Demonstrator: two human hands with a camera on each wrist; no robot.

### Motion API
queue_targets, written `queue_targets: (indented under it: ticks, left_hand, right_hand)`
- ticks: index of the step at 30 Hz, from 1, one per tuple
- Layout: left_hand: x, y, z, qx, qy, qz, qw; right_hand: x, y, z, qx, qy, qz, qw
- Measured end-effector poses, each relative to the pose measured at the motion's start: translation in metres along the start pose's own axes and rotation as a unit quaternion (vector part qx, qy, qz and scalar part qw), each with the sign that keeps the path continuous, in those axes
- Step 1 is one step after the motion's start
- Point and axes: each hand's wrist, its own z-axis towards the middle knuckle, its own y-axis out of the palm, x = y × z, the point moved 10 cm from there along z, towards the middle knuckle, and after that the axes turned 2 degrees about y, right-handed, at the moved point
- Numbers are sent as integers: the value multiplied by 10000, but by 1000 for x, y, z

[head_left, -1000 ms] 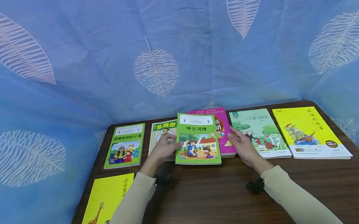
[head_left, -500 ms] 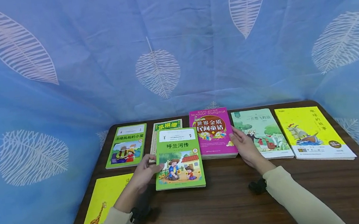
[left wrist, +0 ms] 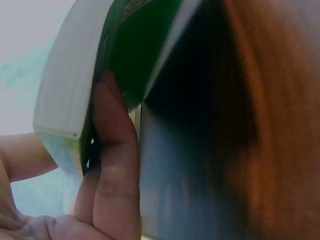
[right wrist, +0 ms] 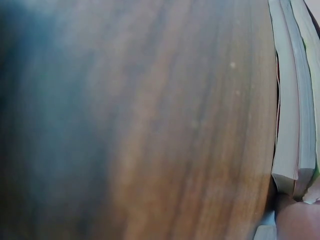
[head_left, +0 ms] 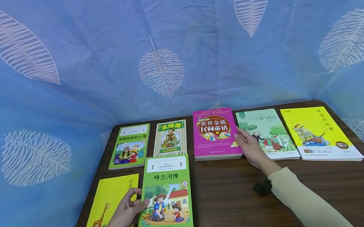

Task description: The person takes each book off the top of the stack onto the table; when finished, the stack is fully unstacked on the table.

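— So, from the head view, the left hand (head_left: 126, 213) grasps the green storybook (head_left: 165, 194) by its left edge, thumb curled over the cover; the book lies at the near left of the dark wooden table (head_left: 231, 204), just beside the yellow giraffe book (head_left: 109, 202).

— Only the left wrist view shows the underside: fingers (left wrist: 112, 165) lie along the book's green back cover (left wrist: 140, 50), pressed beside its page block.

— Further right?

— The right hand (head_left: 252, 148) rests with straight, relaxed fingers between the magenta folk-tale book (head_left: 215, 132) and the pale green rooster book (head_left: 265, 134), touching the magenta one's edge.

— The right wrist view adds stacked page edges (right wrist: 290, 110) against the blurred tabletop; the hand itself is barely a sliver there.
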Motion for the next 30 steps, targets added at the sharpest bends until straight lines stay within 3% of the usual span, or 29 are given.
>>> queue_targets:
  ticks: [6, 11, 15, 19, 23, 27, 30]
  left_hand:
    - [-16, -1, -20, -172, -128, -131, 9997]
    - [-28, -6, -26, 111, -266, -63, 9996]
    - [-33, -10, -25, 451, -260, 485, 9975]
    - [-33, -11, -24, 682, -273, 1168, 9904]
    - [-24, -17, -24, 1041, -311, 2103, 9716]
    - [-9, -22, -27, 1403, -267, 3239, 9352]
    - [-2, -22, -29, 1528, -265, 3776, 9129]
  right_hand:
    - [-1, -1, 0, -9, 7, -3, 10000]
    - [-4, 0, -2, -21, -3, -47, 10000]
    - [-4, 1, -3, 0, 19, -83, 10000]
    - [-4, 0, -3, -1, 13, -72, 10000]
    - [-2, 0, -2, -17, 20, -30, 10000]
    - [-2, 0, -1, -3, 43, -8, 10000]
    - [-1, 0, -1, -6, 51, -29, 10000]
